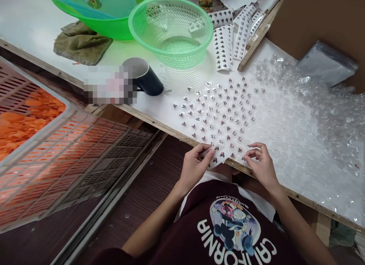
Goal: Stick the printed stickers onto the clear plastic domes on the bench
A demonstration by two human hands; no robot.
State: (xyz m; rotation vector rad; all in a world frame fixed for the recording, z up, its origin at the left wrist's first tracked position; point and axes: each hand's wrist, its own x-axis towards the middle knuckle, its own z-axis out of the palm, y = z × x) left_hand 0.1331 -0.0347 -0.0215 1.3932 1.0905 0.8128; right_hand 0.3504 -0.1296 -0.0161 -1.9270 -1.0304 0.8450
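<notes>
My left hand (197,163) pinches a small white sticker sheet (219,158) printed with little dark figures, at the table's front edge. Just right of it, my right hand (260,161) has thumb and forefinger together with a small printed sticker (244,157) at the tips. Beyond both hands lie many clear round discs with stickers (224,116) in loose rows on the white table. To their right spread plain clear discs (285,132) without prints, side by side on the tabletop.
A heap of clear plastic pieces (336,105) covers the right side. A dark mug (149,78) lies tilted near a green basket (171,33). More sticker sheets (224,48) lie behind. A crate (71,154) of orange pieces (31,116) stands left, beside the wooden table edge (171,128).
</notes>
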